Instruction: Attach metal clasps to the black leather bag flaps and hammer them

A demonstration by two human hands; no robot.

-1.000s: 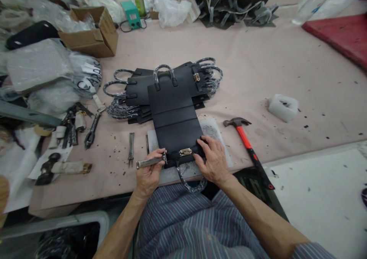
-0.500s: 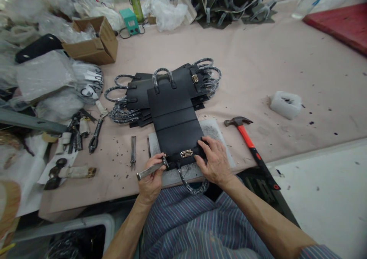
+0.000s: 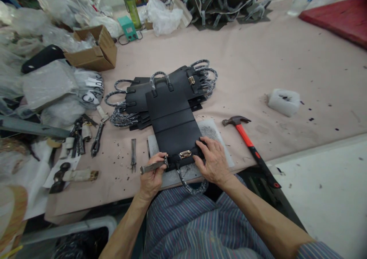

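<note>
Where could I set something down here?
Mainly the table between the black panels and white block, back toward the red board; a smaller, smudged patch lies between that block and the hammer. Crowded: the left, with tools, plastic bags and cardboard box, and around the left hand and right hand.

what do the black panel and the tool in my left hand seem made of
Black panel: probably leather or a synthetic lookalike, since it looks smooth, matte and sheet-like. Tool in your left hand: seemingly bare metal, given its dull grey sheen; which metal is unclear.
</note>
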